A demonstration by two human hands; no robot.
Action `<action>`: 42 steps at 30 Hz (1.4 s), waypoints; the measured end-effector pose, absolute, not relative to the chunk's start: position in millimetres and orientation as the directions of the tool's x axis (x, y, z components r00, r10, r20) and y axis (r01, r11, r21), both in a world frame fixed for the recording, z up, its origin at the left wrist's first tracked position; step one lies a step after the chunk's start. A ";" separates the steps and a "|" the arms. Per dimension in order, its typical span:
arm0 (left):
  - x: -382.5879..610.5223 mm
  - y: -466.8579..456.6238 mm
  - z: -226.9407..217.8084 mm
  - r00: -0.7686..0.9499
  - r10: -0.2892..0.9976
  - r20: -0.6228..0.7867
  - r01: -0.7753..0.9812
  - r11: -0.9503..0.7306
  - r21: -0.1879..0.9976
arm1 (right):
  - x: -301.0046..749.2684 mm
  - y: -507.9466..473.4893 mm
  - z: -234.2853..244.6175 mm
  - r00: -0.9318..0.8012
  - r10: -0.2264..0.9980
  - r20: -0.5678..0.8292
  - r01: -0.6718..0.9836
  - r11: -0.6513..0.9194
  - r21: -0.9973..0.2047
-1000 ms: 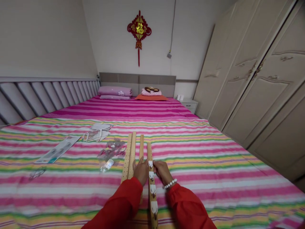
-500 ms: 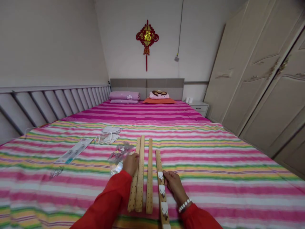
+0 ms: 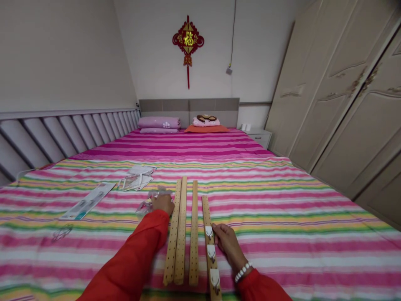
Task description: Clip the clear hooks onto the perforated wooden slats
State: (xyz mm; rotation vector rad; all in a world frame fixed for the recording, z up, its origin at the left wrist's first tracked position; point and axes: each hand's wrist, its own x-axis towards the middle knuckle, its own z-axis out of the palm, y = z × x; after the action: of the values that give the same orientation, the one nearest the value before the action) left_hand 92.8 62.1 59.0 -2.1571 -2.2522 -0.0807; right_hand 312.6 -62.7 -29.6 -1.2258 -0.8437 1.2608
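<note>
Hook strip (image 3: 209,238), a perforated wooden bar carrying three visible white hooks (image 3: 209,232), lay lengthwise on the striped bedspread (image 3: 297,234) in the head view, with its near end running out of the bottom of the frame. The right hand (image 3: 227,242) rested on the bedspread against the right edge of the hook strip, level with the farthest hook. Its fingers were loosely extended, with the tips touching the wood and nothing enclosed. A white bead bracelet (image 3: 242,271) sat on that wrist. Just left of the hook strip lay a single bare strip (image 3: 194,234), and left of that a pair of bare strips (image 3: 177,234) lay side by side, touching each other. All of them ran parallel to the hook strip. The left hand (image 3: 163,203) reached past the far left of the pair and lay on a heap of clear plastic packets (image 3: 145,205). Its fingers were curled downward onto the heap, and it could not be told whether they gripped a packet. Farther left of the hook strip lay a flat card package (image 3: 88,200), and a loose stack of white and clear sheets (image 3: 138,177) lay beyond the heap. Well beyond the hook strip, pillows (image 3: 159,123) lay at the headboard (image 3: 188,105), under a red knot ornament (image 3: 188,40). A wardrobe (image 3: 344,96) stood to the far right.
</note>
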 end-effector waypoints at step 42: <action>169.8 -39.5 37.7 0.167 0.894 0.415 0.514 -0.438 0.738 | 325.8 -68.8 -11.5 0.118 0.975 -0.187 -0.569 -0.088 -0.818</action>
State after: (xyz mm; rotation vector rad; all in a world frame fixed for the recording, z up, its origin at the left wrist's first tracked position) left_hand 169.8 -39.5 37.7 -2.6896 -1.7722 -1.5809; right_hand 325.8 -68.8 -11.5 -0.9325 -0.5726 1.4101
